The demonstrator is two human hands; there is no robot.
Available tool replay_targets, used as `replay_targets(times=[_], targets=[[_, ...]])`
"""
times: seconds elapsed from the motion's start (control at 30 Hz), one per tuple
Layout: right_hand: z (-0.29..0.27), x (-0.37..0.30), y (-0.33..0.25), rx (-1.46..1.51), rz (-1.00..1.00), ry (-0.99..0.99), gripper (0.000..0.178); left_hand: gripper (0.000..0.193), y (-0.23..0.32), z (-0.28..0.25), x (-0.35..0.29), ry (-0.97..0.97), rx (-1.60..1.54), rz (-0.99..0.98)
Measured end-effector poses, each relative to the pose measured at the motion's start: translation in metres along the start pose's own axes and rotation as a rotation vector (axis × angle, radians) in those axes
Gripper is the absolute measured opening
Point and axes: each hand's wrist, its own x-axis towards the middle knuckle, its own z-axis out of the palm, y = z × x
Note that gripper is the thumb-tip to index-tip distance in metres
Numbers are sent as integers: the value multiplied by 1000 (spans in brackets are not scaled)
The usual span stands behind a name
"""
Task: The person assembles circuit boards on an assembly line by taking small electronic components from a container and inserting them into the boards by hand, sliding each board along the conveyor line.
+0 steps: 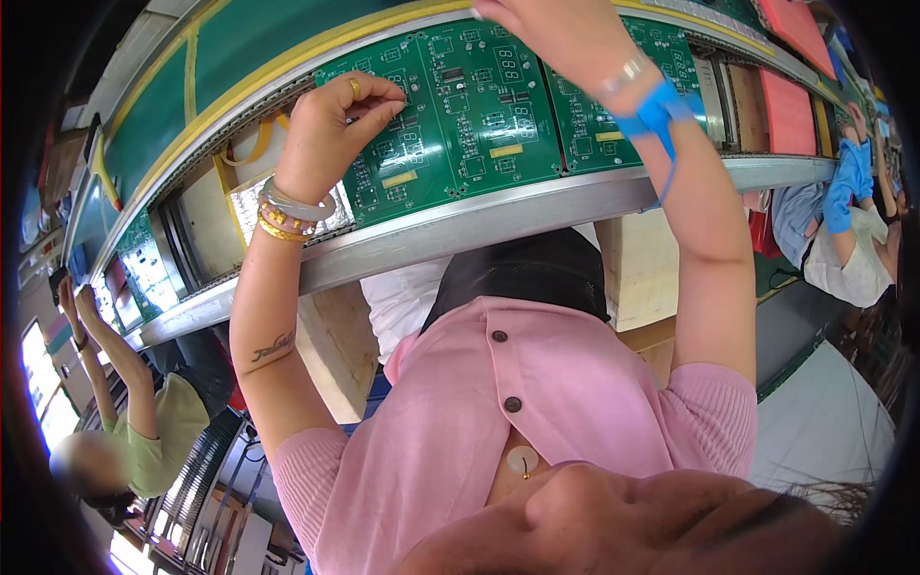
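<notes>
My left hand [333,129] hovers over the left part of a green circuit board [479,105], thumb and forefinger pinched together. Anything between those fingertips is too small to make out. White printed outlines, small parts and yellow strips cover the board. Just to its right, past a narrow dark gap, lies a second green circuit board [589,144]. My right hand [565,38] reaches across that second board toward the far side, its fingers mostly hidden beyond the top of the view. A blue strap [656,110] is around my right wrist.
A metal rail [431,225] runs along the boards' near side. Pink-red blocks [788,110] sit to the right on the line. Further left is another green board [144,273], by a co-worker's raised hands [77,307]. Another person in a blue sleeve [848,182] works at far right.
</notes>
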Motion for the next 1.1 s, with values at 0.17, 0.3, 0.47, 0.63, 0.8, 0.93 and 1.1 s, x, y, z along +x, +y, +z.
replay_targets(times=[0.17, 0.3, 0.47, 0.63, 0.8, 0.93, 1.1], targets=[[18, 81, 13, -425, -122, 99, 12, 12, -3, 10, 12, 43, 90, 215], [41, 99, 18, -465, 23, -184, 17, 14, 2, 16, 8, 90, 194, 220], [57, 98, 24, -427, -35, 71, 18, 16, 0, 21, 10, 99, 258, 218], [50, 91, 22, -254, -37, 244, 20, 16, 6, 23, 15, 94, 289, 254], [46, 88, 8, -194, -56, 247, 19, 15, 1, 20, 13, 89, 320, 303], [50, 82, 23, -134, -133, 343, 19, 15, 5, 21, 17, 68, 352, 320], [16, 49, -3, 88, -34, 235, 15, 17, 3, 20, 15, 64, 473, 431]])
